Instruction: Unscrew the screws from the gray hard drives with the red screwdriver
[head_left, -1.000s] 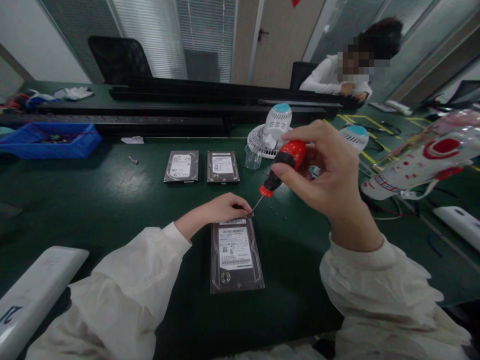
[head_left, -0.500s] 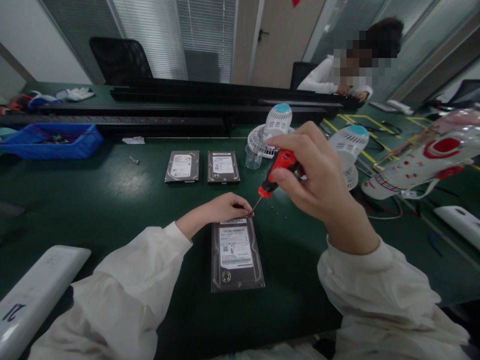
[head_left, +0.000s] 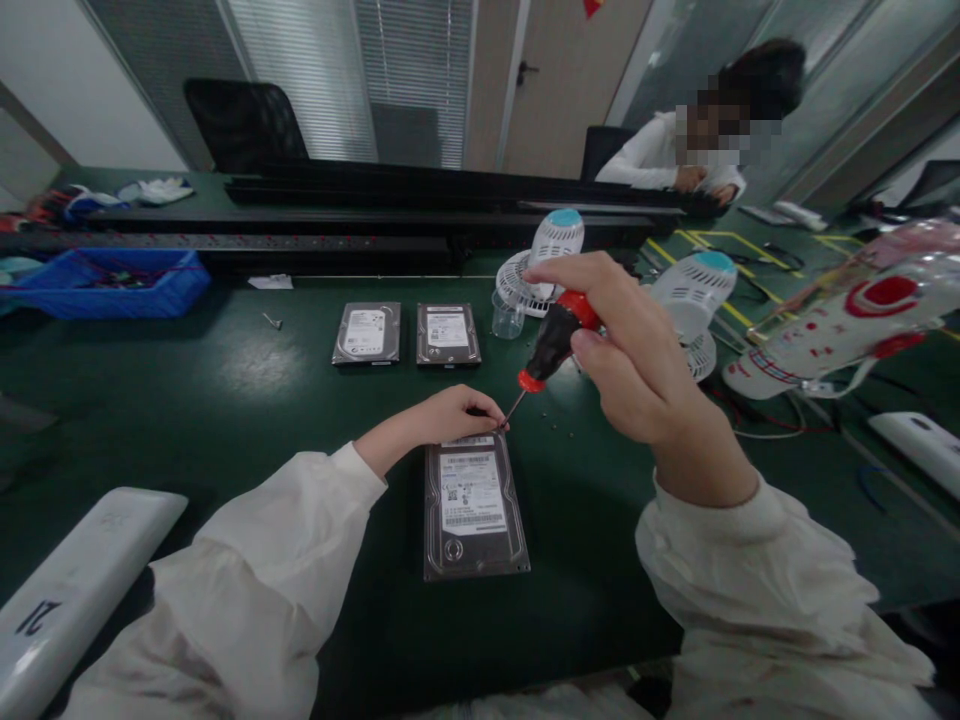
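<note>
A hard drive lies label up on the green table straight in front of me. My left hand rests at its far edge with the fingertips pinched together at the far right corner, steadying the screwdriver tip there. My right hand is closed round the red and black handle of a screwdriver, held tilted, its thin shaft slanting down to that same corner. A few tiny screws lie on the table just right of the drive.
Two more hard drives lie farther back, beside a small clear cup and white fans. A blue bin stands far left, a white casing near left. Another person sits at the back right.
My right hand has turned on the screwdriver handle, fingers shifting round it, while the tip stays at the drive's corner. My left hand has not moved.
</note>
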